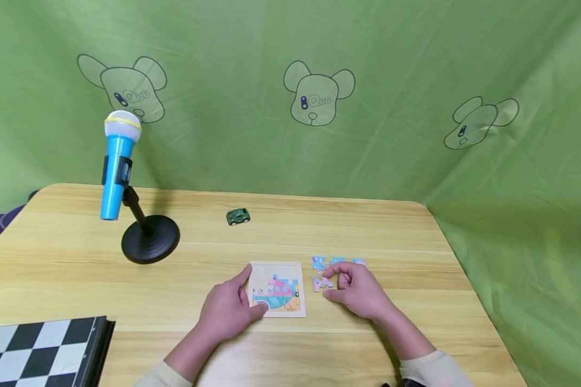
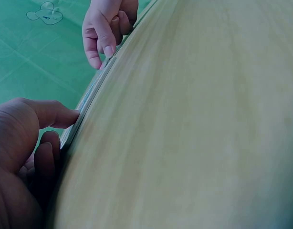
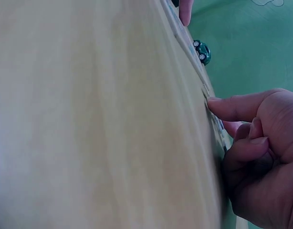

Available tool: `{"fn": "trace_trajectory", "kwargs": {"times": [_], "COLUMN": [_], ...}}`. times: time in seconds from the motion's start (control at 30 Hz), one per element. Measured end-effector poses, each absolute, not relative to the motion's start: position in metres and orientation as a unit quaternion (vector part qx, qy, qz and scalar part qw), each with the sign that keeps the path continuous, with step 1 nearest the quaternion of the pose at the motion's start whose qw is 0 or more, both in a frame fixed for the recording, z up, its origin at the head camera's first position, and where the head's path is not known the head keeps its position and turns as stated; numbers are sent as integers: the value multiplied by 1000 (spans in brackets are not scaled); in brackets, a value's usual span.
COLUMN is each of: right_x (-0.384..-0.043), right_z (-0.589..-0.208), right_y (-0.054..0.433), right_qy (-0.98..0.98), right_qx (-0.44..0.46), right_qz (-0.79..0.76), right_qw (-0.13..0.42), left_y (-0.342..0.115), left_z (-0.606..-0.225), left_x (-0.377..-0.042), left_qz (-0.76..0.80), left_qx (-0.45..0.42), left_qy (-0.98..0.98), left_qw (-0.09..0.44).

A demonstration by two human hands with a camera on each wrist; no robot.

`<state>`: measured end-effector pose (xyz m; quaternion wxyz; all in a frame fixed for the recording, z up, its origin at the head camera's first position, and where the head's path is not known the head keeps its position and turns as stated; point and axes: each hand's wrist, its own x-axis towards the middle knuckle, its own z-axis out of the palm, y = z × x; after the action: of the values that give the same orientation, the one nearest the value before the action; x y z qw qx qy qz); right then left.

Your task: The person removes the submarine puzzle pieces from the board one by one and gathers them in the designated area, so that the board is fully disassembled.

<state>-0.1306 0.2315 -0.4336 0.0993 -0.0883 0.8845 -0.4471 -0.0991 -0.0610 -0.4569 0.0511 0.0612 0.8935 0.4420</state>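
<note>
A square, light-framed jigsaw tray (image 1: 259,273) lies flat on the table, its lower part filled with joined pink, blue and orange pieces. My left hand (image 1: 225,310) grips its left side, index finger at the upper corner and thumb over the lower edge. Just right of the tray, my right hand (image 1: 360,290) pinches a pink-and-blue jigsaw piece (image 1: 317,285) between thumb and index finger, close over the tabletop. Loose blue pieces (image 1: 318,262) lie in a row behind that hand, partly covered by it. In the right wrist view the right hand's other fingers (image 3: 246,150) are curled in.
A small green toy car (image 1: 238,216) stands behind the tray. At the back left, a blue toy microphone (image 1: 118,161) leans in a black round-based stand (image 1: 150,244). A black-and-white checkered board (image 1: 39,349) fills the front left corner. Green cloth (image 1: 252,156) hangs along the table's back and right.
</note>
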Motion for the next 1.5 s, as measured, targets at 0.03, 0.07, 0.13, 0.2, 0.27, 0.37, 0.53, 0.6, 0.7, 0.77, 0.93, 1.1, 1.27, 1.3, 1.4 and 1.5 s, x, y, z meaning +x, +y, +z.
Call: {"fn": "trace_trajectory", "kwargs": {"times": [0.03, 0.07, 0.13, 0.2, 0.27, 0.37, 0.53, 0.6, 0.7, 0.77, 0.93, 1.1, 1.27, 1.3, 1.4, 1.5], "right_x": [-131, -131, -132, -133, -134, -135, -134, -134, -133, -133, -134, -135, -133, -133, -132, -131], "right_z": [-434, -435, -436, -439, -441, -443, -441, -440, -439, -439, -442, -444, -442, -441, -440, -440], "right_y": [232, 232, 233, 234, 234, 234, 233, 231, 226, 220, 203, 183, 163, 160, 150, 144], "right_qy": [885, 885, 885, 886, 886, 887, 882, 878, 869, 863, 847, 842, 845, 846, 848, 851], "right_qx": [-85, -84, -82, -82, -83, -82, -81, -82, -92, -101, -125, -139, -144, -145, -150, -151], "right_qz": [-446, -447, -447, -445, -444, -443, -453, -462, -478, -488, -505, -505, -494, -491, -484, -476], "right_qw": [100, 101, 102, 103, 103, 103, 100, 95, 87, 88, 108, 126, 145, 148, 154, 161], "left_y": [-61, -61, -61, -61, -61, -61, -61, -61, -61, -62, -62, -62, -62, -62, -62, -63], "left_z": [-457, -457, -457, -457, -457, -458, -458, -458, -458, -457, -456, -455, -455, -455, -455, -456], "left_x": [-99, -99, -99, -99, -99, -99, -99, -99, -100, -100, -100, -100, -100, -100, -99, -99], "left_qz": [443, 443, 443, 444, 443, 443, 444, 442, 441, 440, 443, 443, 441, 442, 445, 445], "left_qx": [63, 63, 63, 64, 63, 65, 65, 64, 63, 62, 64, 66, 65, 65, 68, 70], "left_qy": [893, 893, 893, 892, 893, 893, 893, 893, 894, 894, 893, 892, 893, 893, 891, 891], "left_qw": [51, 51, 51, 51, 51, 51, 49, 49, 50, 50, 53, 57, 56, 56, 55, 53]}}
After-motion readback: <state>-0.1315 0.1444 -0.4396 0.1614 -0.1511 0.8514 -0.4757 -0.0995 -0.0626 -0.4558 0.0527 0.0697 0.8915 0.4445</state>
